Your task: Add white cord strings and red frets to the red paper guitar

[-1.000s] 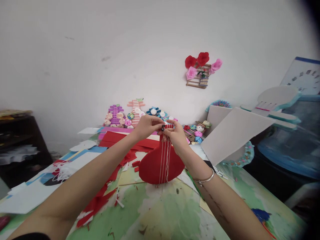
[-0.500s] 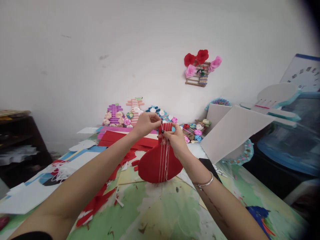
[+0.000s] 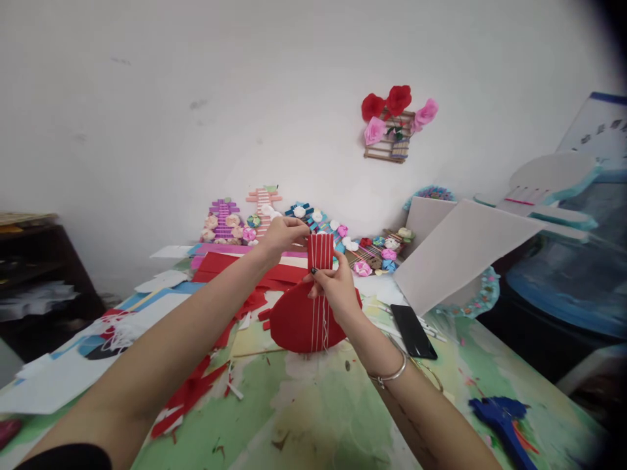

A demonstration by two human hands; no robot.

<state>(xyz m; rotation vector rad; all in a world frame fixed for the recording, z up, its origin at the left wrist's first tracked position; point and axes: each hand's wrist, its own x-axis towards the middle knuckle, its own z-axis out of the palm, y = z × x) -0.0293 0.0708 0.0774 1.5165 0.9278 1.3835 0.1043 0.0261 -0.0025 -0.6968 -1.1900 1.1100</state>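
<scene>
A red paper lute-shaped craft (image 3: 294, 320) with a round body and straight neck stands upright over the table, white strings (image 3: 317, 323) running down its front. My right hand (image 3: 337, 287) is closed around the neck below its top, thumb across the strings. One string hangs loose and wavy on the body. At the neck's upper left corner, my left hand (image 3: 284, 236) is closed in a pinch; what lies between its fingertips is too small to make out. Red strips stick out at the craft's left side.
Red paper scraps (image 3: 191, 398) and white sheets (image 3: 44, 388) lie to the left, with tangled white string (image 3: 117, 333). On the right are a black phone (image 3: 414, 331), a blue glue gun (image 3: 504, 424) and leaning white boards (image 3: 465, 254). Finished flower-decorated crafts (image 3: 225, 222) line the wall.
My left hand has moved slightly left and my right hand has slid down the neck, baring its stringed top. The phone and glue gun show more fully now.
</scene>
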